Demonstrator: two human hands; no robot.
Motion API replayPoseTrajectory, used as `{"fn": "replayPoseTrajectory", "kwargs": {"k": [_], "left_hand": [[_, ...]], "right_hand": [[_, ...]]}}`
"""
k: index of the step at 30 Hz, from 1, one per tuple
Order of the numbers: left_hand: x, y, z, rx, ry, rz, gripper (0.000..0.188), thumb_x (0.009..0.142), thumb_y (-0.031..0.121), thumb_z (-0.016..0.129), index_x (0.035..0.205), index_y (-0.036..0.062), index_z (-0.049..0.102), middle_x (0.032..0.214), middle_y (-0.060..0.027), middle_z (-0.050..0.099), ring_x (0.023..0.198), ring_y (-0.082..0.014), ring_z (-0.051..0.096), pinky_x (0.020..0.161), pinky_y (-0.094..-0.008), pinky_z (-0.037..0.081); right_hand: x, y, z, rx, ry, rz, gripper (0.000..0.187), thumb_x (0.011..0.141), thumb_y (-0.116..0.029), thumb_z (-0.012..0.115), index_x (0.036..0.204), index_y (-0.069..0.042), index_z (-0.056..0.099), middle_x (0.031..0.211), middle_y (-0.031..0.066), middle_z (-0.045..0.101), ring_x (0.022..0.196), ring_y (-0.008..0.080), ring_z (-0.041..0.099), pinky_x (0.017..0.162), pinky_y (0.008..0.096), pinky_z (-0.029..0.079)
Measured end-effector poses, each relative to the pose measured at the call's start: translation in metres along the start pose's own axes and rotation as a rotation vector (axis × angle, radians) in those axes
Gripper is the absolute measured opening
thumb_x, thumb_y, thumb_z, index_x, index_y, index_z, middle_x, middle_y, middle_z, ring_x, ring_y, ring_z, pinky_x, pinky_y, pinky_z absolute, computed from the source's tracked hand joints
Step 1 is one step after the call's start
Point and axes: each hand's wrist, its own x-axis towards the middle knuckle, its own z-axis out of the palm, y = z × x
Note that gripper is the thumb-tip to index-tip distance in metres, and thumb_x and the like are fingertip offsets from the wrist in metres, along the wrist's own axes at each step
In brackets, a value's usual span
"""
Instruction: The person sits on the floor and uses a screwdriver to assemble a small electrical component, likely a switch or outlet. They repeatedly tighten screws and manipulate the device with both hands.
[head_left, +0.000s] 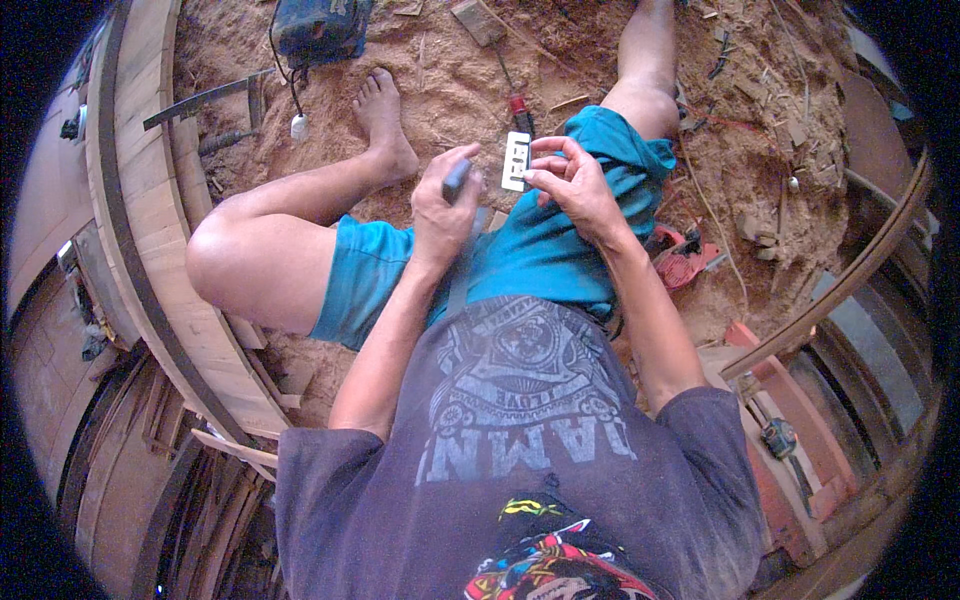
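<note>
My right hand (572, 188) is closed on a flat white plate (513, 165) with dark slot-shaped openings, pinched at its right edge between thumb and fingers. My left hand (440, 215) is wrapped round a dark blue, handle-like object (456, 180); motion blurs it, so its kind is unclear. Below that hand a narrow grey strip (459, 285) lies over the teal shorts; I cannot tell whether it belongs to the blue object. Just beyond the white plate, a screwdriver (517, 105) with a red and black handle rests on the sawdust.
Sawdust (440, 110) and wood scraps cover the ground between my spread legs. A dark blue and black corded item (318, 30) lies at the far left, near a metal square (205, 100). By my right thigh is a red tool (682, 258). Curved wooden boards (150, 240) run along the left.
</note>
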Motion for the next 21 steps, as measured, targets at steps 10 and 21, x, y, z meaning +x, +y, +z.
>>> {"fn": "replayPoseTrajectory", "kwargs": {"k": [10,21], "left_hand": [[0.009,0.004,0.010,-0.533,-0.198,-0.692,0.029,0.091,0.021,0.085,0.111,0.0028,0.074,0.100,-0.0056,0.077,0.083,-0.0120,0.071,0.074,-0.0292,0.059],[0.006,-0.009,0.013,-0.676,-0.166,-0.737,0.030,0.092,0.015,0.080,0.116,0.0019,0.068,0.102,-0.0066,0.075,0.086,-0.0150,0.072,0.075,-0.0305,0.060]], "right_hand": [[-0.012,0.004,0.012,-0.144,0.086,-0.014,0.046,0.096,-0.005,0.075,0.136,-0.001,0.053,0.106,0.0084,0.074,0.084,0.0106,0.070,0.065,0.0251,0.058],[-0.020,-0.023,-0.025,-0.862,0.515,-0.576,0.046,0.092,-0.016,0.078,0.134,-0.003,0.062,0.113,0.0158,0.073,0.101,0.0352,0.072,0.088,0.0427,0.059]]}}
